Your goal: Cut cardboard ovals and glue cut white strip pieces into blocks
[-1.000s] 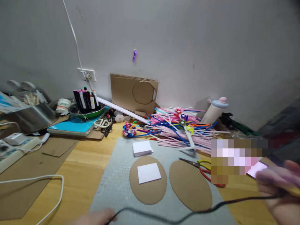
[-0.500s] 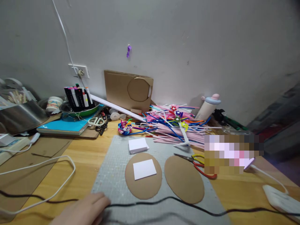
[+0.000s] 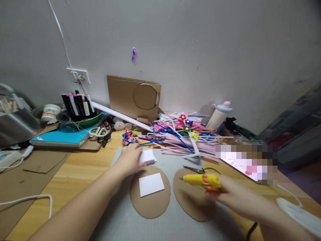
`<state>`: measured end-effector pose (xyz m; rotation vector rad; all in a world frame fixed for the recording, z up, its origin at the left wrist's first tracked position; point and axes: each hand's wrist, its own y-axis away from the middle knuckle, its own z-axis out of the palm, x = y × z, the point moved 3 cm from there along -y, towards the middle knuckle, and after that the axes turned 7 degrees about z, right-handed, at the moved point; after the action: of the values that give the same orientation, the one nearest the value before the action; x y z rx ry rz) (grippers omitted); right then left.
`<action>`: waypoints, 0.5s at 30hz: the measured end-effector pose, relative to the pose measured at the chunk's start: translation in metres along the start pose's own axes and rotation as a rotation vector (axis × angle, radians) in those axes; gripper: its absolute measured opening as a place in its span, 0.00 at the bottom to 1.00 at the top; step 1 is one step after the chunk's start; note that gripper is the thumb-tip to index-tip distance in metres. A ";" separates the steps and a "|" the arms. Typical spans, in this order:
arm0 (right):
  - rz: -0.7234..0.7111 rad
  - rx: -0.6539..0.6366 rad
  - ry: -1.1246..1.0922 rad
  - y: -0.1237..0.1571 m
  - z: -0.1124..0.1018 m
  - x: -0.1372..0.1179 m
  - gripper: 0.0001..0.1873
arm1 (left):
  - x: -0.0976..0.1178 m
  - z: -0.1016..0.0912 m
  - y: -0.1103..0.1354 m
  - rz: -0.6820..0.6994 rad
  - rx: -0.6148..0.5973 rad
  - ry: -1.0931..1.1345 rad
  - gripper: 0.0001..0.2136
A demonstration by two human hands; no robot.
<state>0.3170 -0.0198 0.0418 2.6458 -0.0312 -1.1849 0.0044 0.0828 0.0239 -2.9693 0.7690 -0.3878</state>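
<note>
My right hand point(image 3: 233, 194) grips a yellow glue gun point(image 3: 202, 180), its nozzle pointing left over the right cardboard oval point(image 3: 188, 201). My left hand point(image 3: 129, 159) reaches forward and rests its fingers on a small stack of white paper squares point(image 3: 148, 156) on the grey cutting mat point(image 3: 173, 160). Just below that stack lies the left cardboard oval point(image 3: 150, 204) with one white paper square point(image 3: 151, 184) on it. Scissors with yellow and red handles point(image 3: 203, 170) lie behind the glue gun.
A heap of coloured pipe cleaners point(image 3: 180, 134) lies behind the mat, with a cardboard sheet point(image 3: 132, 97) against the wall and a pastel bottle point(image 3: 219, 115) to its right. Markers in a green bowl point(image 3: 77, 110), a blue notebook point(image 3: 60, 137), white cables point(image 3: 27, 199) and a power strip point(image 3: 298, 214) surround the mat.
My left hand moved from the mat's front edge up to the paper stack. My right hand came into view holding the yellow glue gun over the right oval; the black cord left the mat.
</note>
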 end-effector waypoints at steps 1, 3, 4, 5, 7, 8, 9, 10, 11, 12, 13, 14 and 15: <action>0.010 -0.053 0.066 -0.004 0.006 -0.001 0.15 | 0.000 0.002 -0.006 0.001 -0.011 -0.017 0.22; 0.042 -0.068 0.135 -0.011 0.013 -0.004 0.16 | -0.002 0.005 -0.013 0.009 -0.032 -0.041 0.18; 0.060 -0.057 0.144 -0.014 0.015 -0.005 0.16 | -0.003 0.005 -0.015 0.015 -0.040 -0.048 0.16; 0.080 -0.050 0.138 -0.016 0.019 -0.006 0.17 | -0.004 0.005 -0.016 0.021 -0.046 -0.053 0.15; 0.109 -0.047 0.091 -0.020 0.026 -0.009 0.19 | -0.005 0.002 -0.016 0.027 -0.050 -0.055 0.15; 0.113 -0.045 0.057 -0.022 0.029 -0.009 0.19 | -0.004 0.000 -0.015 0.025 -0.047 -0.053 0.15; 0.105 -0.034 0.026 -0.025 0.032 -0.009 0.19 | -0.002 -0.004 -0.013 0.019 -0.040 -0.050 0.16; 0.081 -0.010 0.006 -0.028 0.033 -0.009 0.18 | 0.001 -0.009 -0.010 0.011 -0.030 -0.051 0.16; 0.049 0.035 0.009 -0.031 0.032 -0.007 0.17 | 0.005 -0.015 -0.005 0.002 -0.013 -0.038 0.17; 0.018 0.099 0.040 -0.034 0.027 -0.004 0.15 | 0.010 -0.022 0.001 -0.009 0.005 -0.010 0.18; -0.006 0.178 0.100 -0.037 0.020 0.000 0.14 | 0.015 -0.029 0.009 -0.023 0.021 0.032 0.19; -0.017 0.262 0.178 -0.039 0.011 0.005 0.13 | 0.019 -0.036 0.019 -0.047 0.049 0.169 0.19; -0.008 0.349 0.276 -0.039 -0.002 0.010 0.12 | 0.021 -0.041 0.030 -0.091 0.052 0.337 0.20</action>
<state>0.3221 0.0169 0.0266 3.0934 -0.1945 -0.8715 -0.0019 0.0470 0.0647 -2.9332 0.6339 -0.9155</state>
